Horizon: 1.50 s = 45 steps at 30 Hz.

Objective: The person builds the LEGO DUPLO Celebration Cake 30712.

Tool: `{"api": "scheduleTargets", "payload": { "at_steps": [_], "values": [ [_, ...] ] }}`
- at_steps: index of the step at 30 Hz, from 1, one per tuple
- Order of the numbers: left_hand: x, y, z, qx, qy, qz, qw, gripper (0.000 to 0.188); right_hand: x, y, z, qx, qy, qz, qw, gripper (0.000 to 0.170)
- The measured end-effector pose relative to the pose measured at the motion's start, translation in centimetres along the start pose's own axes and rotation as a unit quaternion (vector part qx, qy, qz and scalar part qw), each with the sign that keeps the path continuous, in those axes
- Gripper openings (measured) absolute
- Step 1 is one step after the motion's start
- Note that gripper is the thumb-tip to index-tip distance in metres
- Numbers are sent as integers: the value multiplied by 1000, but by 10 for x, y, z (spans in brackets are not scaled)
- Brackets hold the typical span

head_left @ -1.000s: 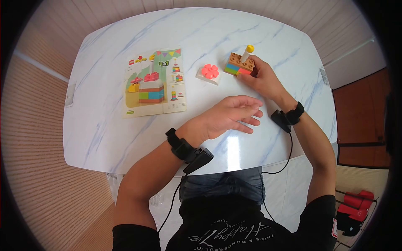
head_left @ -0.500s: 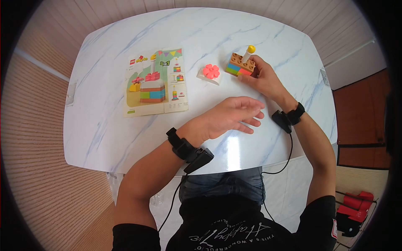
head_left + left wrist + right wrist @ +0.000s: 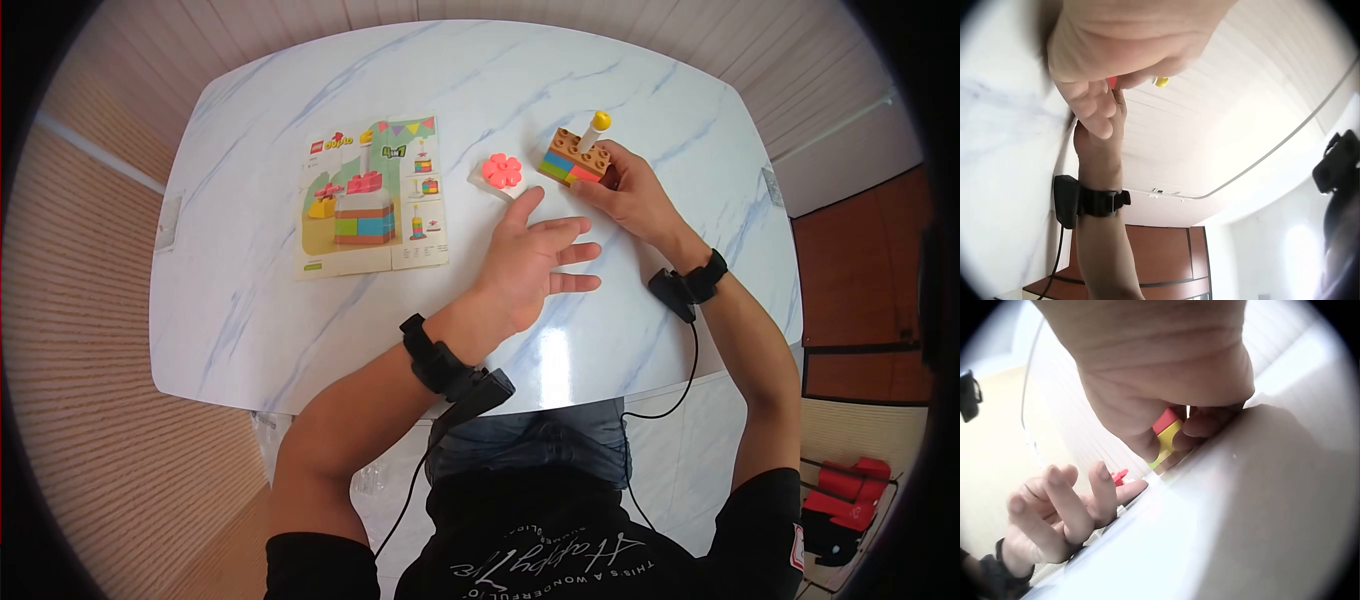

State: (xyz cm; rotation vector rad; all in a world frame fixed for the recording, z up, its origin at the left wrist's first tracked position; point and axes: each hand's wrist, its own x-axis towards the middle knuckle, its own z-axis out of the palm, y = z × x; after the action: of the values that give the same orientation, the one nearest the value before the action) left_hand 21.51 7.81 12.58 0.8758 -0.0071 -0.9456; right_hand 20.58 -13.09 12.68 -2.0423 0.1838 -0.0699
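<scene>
My right hand (image 3: 635,198) grips the near right end of a small stack of toy building bricks (image 3: 572,158), thumb in front and fingers behind. The stack has a brown studded plate on top, with blue, green and red bricks below. From its top stands a white candle piece (image 3: 592,138) with a yellow tip. Red and yellow bricks (image 3: 1169,430) show between the fingers in the right wrist view. My left hand (image 3: 520,262) is empty, its fingers spread. One of its digits reaches right to the edge of a white brick (image 3: 484,180) carrying a pink flower piece (image 3: 502,170).
A brick-set booklet (image 3: 345,215) with a picture of a brick cake lies flat on the left of the white marbled table (image 3: 250,330). Each wrist wears a black camera strap (image 3: 710,272) with a cable running down toward the lap.
My left hand has turned and spread its fingers, with one digit moving up toward the flower and white brick. My right hand stays on the brick stack, almost still.
</scene>
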Motion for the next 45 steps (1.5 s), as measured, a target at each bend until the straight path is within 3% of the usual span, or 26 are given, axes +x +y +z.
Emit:
{"api": "scheduleTargets", "payload": {
  "at_steps": [22, 24, 31, 39, 45],
  "values": [
    [-8, -5, 7, 1, 47, 25, 999, 82, 4, -5, -1, -57, -35, 4, 998, 31],
    [-8, -5, 8, 3, 47, 24, 999, 81, 5, -3, 0, -29, -25, -4, 999, 41],
    [-8, -6, 8, 7, 51, 23, 998, 78, 6, -4, 1, -35, -27, -3, 999, 41],
    [-4, -9, 4, 41, -9, -4, 999, 41, 8, -10, 1, -50, -37, -5, 998, 40],
    [1, -9, -1, 38, -38, -19, 998, 36, 5, -18, 0, -66, -37, 8, 997, 52]
  ]
}}
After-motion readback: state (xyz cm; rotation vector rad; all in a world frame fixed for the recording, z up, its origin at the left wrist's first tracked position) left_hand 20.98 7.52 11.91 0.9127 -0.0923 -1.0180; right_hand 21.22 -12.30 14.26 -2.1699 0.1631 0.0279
